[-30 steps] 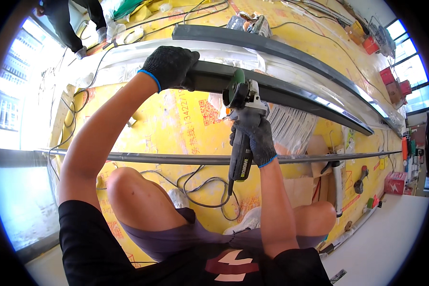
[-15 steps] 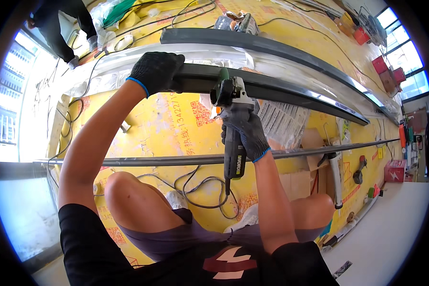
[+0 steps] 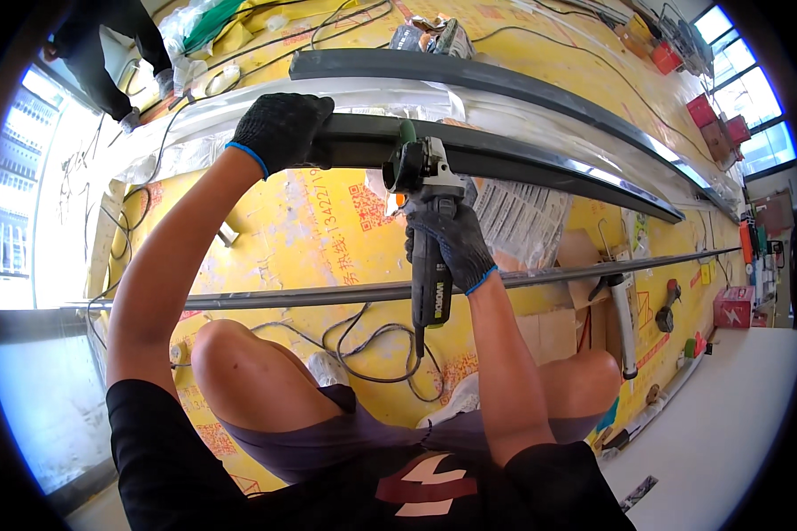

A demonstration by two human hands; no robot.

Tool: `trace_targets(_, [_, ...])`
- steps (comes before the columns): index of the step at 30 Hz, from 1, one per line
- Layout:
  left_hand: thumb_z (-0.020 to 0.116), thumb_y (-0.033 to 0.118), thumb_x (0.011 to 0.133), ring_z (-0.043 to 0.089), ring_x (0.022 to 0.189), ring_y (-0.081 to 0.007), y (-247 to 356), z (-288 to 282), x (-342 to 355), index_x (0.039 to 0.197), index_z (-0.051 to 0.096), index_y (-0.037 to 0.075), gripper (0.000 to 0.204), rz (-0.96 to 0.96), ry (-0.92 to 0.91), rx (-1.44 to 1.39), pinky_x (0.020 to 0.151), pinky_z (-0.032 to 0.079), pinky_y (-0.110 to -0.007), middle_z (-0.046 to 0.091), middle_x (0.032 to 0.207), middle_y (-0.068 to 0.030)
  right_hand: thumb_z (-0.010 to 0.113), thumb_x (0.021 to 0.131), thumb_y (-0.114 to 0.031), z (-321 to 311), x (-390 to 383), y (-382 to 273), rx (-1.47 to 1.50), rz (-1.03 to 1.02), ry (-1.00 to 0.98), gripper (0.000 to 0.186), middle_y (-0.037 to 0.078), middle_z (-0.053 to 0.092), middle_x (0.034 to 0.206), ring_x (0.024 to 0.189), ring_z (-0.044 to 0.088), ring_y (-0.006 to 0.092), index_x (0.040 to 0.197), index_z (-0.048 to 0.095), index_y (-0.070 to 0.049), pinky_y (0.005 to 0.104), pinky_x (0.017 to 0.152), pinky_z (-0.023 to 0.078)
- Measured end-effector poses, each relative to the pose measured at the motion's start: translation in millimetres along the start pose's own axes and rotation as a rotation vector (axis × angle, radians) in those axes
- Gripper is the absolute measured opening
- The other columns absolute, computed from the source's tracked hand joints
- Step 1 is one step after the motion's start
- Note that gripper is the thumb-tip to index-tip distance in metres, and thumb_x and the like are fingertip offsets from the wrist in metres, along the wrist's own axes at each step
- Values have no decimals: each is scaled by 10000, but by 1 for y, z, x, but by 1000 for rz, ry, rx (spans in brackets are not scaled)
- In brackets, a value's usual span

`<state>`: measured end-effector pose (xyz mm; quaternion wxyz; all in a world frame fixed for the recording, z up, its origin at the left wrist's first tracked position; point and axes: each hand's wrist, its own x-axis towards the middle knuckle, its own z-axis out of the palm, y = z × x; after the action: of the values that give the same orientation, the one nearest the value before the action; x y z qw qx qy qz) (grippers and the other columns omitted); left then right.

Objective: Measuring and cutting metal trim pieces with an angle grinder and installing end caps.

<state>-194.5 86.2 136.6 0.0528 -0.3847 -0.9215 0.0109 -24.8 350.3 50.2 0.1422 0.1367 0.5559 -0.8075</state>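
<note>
Profile: a long dark metal profile [image 3: 522,164] runs left to right across the yellow floor covering [image 3: 274,230], beyond the person's knees.
Grinder: an angle grinder [image 3: 429,230] meets the profile's near edge; its body points back toward the person, crosswise to the profile.
Right hand [image 3: 447,239]: gloved, clamped round the grinder's body.
Left hand [image 3: 283,133]: gloved, gripping the profile left of the grinder, nearer its end.
Disc: probably touching the metal, though the guard hides it.
Nearer: a thin rod [image 3: 328,294] lies parallel to the profile.

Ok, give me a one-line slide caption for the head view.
Gloved left hand steadies a long dark metal profile while the gloved right hand holds an angle grinder against it.
</note>
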Motion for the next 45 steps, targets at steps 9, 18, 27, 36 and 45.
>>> trace_targets(9, [952, 379, 656, 704, 907, -424, -5, 5, -1, 1016, 639, 82, 562, 37, 44, 0, 782, 552, -514, 714, 918, -179, 790, 855, -121, 4, 3, 4, 42, 1, 38, 236, 89, 667, 755, 585, 667, 191, 1020, 674, 2, 346, 518, 569])
trace_targets(18, [963, 372, 634, 722, 925, -394, -4, 6, -1, 1020, 679, 73, 565, 5, 45, 11, 810, 575, -500, 740, 939, -156, 799, 852, -131, -1, 5, 5, 25, 48, 45, 270, 101, 668, 761, 593, 673, 209, 1045, 660, -4, 359, 532, 580])
trace_targets(27, [966, 371, 635, 723, 931, -394, -2, 4, 0, 1014, 676, 74, 562, -27, -5, 37, 810, 574, -496, 742, 951, -160, 791, 868, -131, -1, 7, 9, 2, 46, 36, 302, 95, 660, 781, 607, 674, 211, 1112, 640, -35, 363, 541, 586])
trace_targets(36, [965, 393, 647, 723, 948, -381, 1, 6, -3, 1012, 670, 77, 566, -8, 16, -4, 818, 575, -495, 741, 951, -153, 800, 875, -147, -1, -2, 0, -10, 15, 38, 309, 88, 670, 795, 629, 690, 211, 1127, 663, -30, 361, 547, 593])
trace_targets(45, [955, 445, 642, 703, 941, -419, -23, 15, 17, 1013, 659, 99, 588, 16, -63, 23, 825, 555, -510, 724, 928, -180, 735, 903, -237, -33, -4, -52, 175, -352, 45, 354, 164, 715, 836, 629, 712, 259, 1080, 667, 62, 380, 601, 617])
